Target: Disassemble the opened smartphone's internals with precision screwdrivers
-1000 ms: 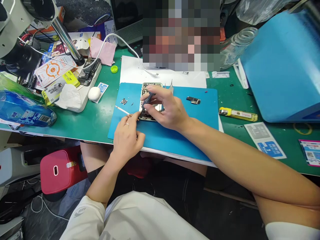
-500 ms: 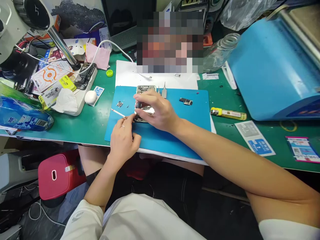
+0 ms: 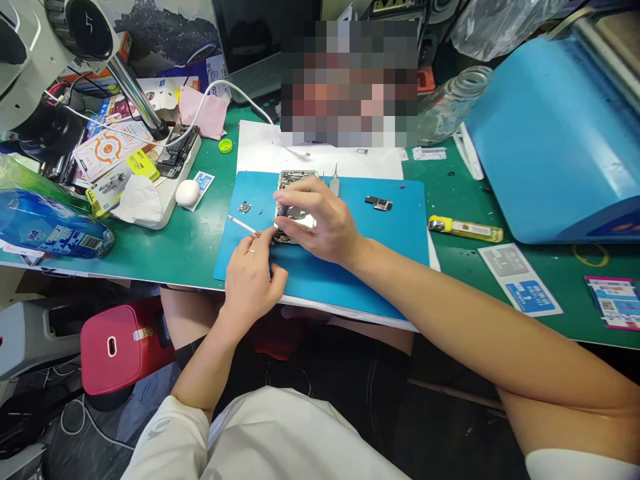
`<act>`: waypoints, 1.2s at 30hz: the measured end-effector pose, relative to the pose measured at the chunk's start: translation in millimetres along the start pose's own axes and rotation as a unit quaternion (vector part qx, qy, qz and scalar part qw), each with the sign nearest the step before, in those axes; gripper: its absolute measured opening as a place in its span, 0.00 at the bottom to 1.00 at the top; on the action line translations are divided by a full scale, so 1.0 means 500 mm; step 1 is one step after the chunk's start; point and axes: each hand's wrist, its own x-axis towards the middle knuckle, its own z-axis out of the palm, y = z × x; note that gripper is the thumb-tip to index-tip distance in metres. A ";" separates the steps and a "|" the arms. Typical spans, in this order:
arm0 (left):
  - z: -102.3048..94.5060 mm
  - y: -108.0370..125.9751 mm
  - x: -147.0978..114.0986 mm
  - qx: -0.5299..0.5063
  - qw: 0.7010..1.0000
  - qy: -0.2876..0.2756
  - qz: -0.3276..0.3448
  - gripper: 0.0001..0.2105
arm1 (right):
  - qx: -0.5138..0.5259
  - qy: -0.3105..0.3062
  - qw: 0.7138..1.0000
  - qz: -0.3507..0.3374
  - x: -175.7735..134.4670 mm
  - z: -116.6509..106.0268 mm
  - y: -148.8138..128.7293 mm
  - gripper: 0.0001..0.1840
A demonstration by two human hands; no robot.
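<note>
An opened phone [image 3: 300, 179] lies on the blue mat [image 3: 340, 280], its inner parts showing. My right hand [image 3: 323, 220] is over it, thumb and fingers closed round the short grey handle of a screwdriver [image 3: 283, 209]; the hand hides the tip and part of the phone. At the phone's lower left edge, my left hand [image 3: 253, 273] has its fingertips together, with a thin white stick [image 3: 243, 225] with brown bands poking out from them to the left. A small metal part [image 3: 244, 207] lies left of the phone, and a dark circuit board [image 3: 379, 203] to the right.
Behind the phone stands a pale pointed tool [image 3: 335, 183]. A yellow cutter knife [image 3: 465, 229] and a large blue machine [image 3: 530, 147] are on the right. A microscope [image 3: 65, 80], boxes and a blue packet [image 3: 55, 227] crowd the left. A glass jar [image 3: 450, 107] leans at the back.
The whole view has shifted slightly, so things appear a little further right. Both hands keep nearly the same place at the phone, with the same grips.
</note>
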 end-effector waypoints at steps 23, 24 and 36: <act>0.001 0.002 0.001 -0.014 1.000 0.002 -0.021 0.26 | -0.031 0.030 0.999 0.013 0.006 0.008 -0.009 0.22; 0.001 0.002 0.001 -0.017 1.000 0.001 -0.022 0.26 | -0.025 0.026 0.999 0.012 0.007 0.008 -0.011 0.23; 0.002 0.004 -0.002 -0.018 0.999 0.002 -0.029 0.24 | -0.017 0.037 0.999 0.002 0.014 0.012 -0.010 0.22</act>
